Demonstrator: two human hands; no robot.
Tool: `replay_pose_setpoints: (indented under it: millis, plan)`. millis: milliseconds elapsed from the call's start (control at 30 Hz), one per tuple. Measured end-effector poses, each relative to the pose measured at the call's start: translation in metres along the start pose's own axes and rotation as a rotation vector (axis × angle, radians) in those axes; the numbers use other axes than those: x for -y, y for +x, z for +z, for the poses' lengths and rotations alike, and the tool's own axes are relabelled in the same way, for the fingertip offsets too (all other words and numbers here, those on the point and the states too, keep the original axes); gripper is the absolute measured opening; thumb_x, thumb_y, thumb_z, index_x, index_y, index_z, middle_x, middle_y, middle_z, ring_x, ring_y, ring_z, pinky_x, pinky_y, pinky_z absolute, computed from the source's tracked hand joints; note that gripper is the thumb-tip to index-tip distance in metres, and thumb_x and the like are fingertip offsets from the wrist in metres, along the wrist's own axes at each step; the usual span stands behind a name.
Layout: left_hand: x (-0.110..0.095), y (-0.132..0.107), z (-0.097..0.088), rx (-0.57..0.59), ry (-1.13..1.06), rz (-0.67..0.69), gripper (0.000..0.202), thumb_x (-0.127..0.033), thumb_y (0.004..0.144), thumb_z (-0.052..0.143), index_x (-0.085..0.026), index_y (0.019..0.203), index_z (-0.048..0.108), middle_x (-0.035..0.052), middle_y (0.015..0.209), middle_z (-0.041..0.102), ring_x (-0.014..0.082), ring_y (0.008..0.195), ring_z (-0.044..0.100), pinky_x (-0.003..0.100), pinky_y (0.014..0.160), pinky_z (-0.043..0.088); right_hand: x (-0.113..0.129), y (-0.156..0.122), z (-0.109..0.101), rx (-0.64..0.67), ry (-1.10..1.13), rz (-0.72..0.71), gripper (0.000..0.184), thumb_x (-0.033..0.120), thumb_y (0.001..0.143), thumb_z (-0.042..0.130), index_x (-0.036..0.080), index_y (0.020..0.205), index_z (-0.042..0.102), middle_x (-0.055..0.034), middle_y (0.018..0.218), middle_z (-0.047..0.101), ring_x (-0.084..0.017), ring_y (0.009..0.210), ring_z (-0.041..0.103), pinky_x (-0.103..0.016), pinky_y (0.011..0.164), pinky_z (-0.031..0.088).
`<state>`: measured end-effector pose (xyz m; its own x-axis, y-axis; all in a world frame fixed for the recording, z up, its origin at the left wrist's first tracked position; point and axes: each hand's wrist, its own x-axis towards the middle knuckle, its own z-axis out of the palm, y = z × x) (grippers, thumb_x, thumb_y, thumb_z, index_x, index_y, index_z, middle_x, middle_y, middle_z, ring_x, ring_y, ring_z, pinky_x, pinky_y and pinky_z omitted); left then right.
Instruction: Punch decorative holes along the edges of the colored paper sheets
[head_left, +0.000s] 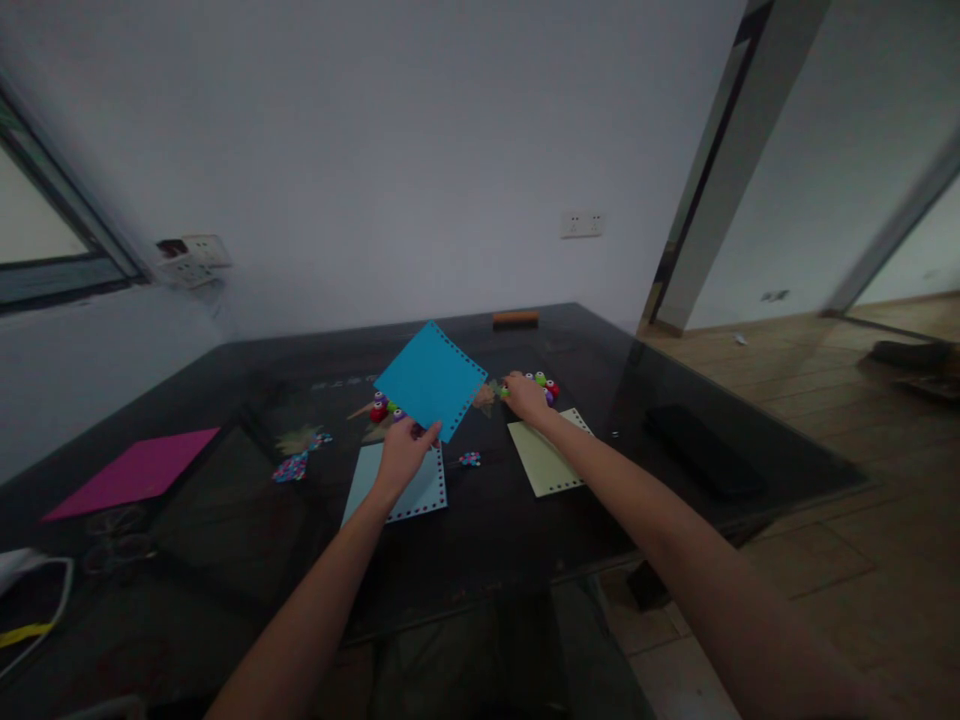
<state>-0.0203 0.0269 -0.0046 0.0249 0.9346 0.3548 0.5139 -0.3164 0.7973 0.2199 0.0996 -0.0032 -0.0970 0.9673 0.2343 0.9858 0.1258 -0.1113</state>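
My left hand (405, 452) pinches the lower corner of a bright blue sheet (431, 380) with holes punched along its edges, held up at a tilt. Below that hand lies a pale blue punched sheet (417, 492). My right hand (525, 395) reaches past a pale yellow punched sheet (546, 462) to small round red, green and purple pieces with eye-like dots (551, 387). Its fingers are closed by a green piece; whether they grip it is too small to make out. More such round pieces (379, 408) sit partly behind the blue sheet.
On the dark table (480, 560) lie a magenta sheet (139, 470), small multicoloured bits (291, 467), another little cluster (470, 459), a black case (701, 450) and a brown bar (515, 319) near the wall. White cable (64, 600) shows at the left edge.
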Motion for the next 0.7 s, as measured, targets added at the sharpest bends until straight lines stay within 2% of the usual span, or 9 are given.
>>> replay_pose_setpoints:
  millis: [267,400,533,700]
  plan:
    - [0.003,0.000,0.002,0.018,-0.013,-0.016,0.027,-0.041,0.071,0.060,-0.015,0.064,0.062,0.0051,0.056,0.065,0.0185,0.054,0.061,0.027,0.054,0.046,-0.008,-0.004,-0.004,0.036,0.009,-0.027,0.025,0.019,0.085,0.052,0.015,0.107,0.062,-0.0130,0.123,0.053,-0.021,0.109,0.053,-0.027,0.087,0.041]
    - [0.002,0.000,0.002,0.029,-0.029,-0.016,0.026,-0.041,0.070,0.060,-0.015,0.066,0.060,0.0035,0.056,0.064,0.0178,0.053,0.061,0.027,0.053,0.045,-0.012,-0.008,-0.006,0.041,0.000,-0.007,0.027,0.018,0.085,0.051,0.016,0.109,0.062,-0.0124,0.130,0.047,-0.020,0.104,0.056,-0.028,0.085,0.043]
    - [-0.001,-0.001,0.002,0.042,-0.042,-0.025,0.024,-0.039,0.070,0.061,-0.016,0.066,0.058,0.0023,0.055,0.063,0.0173,0.053,0.060,0.027,0.054,0.045,-0.017,-0.013,-0.002,0.003,0.002,-0.030,0.028,0.018,0.085,0.051,0.017,0.111,0.061,-0.0105,0.133,0.046,-0.020,0.102,0.057,-0.028,0.084,0.044]
    - [-0.009,-0.003,0.002,0.061,-0.126,-0.045,0.022,-0.038,0.069,0.061,-0.017,0.067,0.057,0.0013,0.056,0.062,0.0165,0.051,0.059,0.027,0.053,0.045,-0.020,-0.017,-0.002,-0.049,0.044,-0.045,0.034,0.023,0.082,0.059,0.020,0.115,0.059,-0.0090,0.136,0.044,-0.022,0.106,0.055,-0.030,0.085,0.045]
